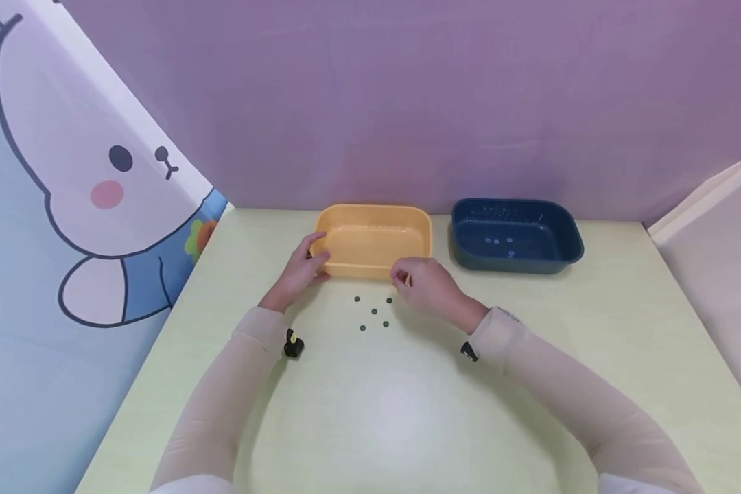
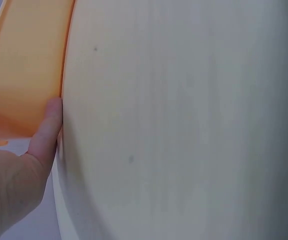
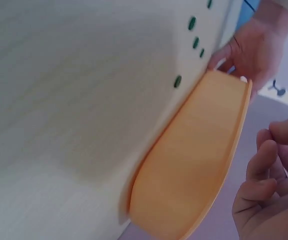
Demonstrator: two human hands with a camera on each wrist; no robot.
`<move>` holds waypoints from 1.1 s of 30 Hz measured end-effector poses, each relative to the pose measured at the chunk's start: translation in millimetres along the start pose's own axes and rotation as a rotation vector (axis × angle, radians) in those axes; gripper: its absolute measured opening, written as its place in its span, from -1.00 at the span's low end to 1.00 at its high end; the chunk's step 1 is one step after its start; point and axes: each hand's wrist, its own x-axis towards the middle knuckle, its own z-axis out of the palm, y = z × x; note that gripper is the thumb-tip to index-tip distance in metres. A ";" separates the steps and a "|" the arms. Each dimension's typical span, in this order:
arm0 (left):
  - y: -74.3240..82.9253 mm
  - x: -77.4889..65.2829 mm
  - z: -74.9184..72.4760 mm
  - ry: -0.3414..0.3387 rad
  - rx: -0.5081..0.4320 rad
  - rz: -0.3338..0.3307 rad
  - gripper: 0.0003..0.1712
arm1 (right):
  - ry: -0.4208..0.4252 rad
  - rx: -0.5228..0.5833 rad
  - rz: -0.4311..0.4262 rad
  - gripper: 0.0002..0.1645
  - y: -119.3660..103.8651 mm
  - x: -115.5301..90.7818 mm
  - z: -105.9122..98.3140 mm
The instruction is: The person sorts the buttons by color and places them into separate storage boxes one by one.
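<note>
A shallow yellow plastic basin (image 1: pixel 370 269) stands at the back of the table. Its left end is held by my left hand (image 1: pixel 298 273), with the thumb along the front wall in the left wrist view and fingers around the end. My right hand (image 1: pixel 431 283) is at the basin's front right corner, above the rim. Thumb and forefinger meet in a pinch with the other fingers curled, as the right wrist view shows; nothing is visible between the fingertips. Several small dark green discs (image 1: pixel 374 311) lie scattered on the table in front of the basin.
To the right stands a dark blue basin (image 1: pixel 519 264) with several small light-ringed pieces (image 1: pixel 497 241) on its floor. A purple cloth wall (image 1: pixel 395 103) rises right behind both basins. At the left hangs a cartoon-printed sheet (image 1: pixel 99 226).
</note>
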 end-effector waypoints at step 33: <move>1.6 -2.7 2.1 0.007 0.034 0.004 -0.36 | -0.267 -0.276 0.035 -0.78 8.8 7.5 41.5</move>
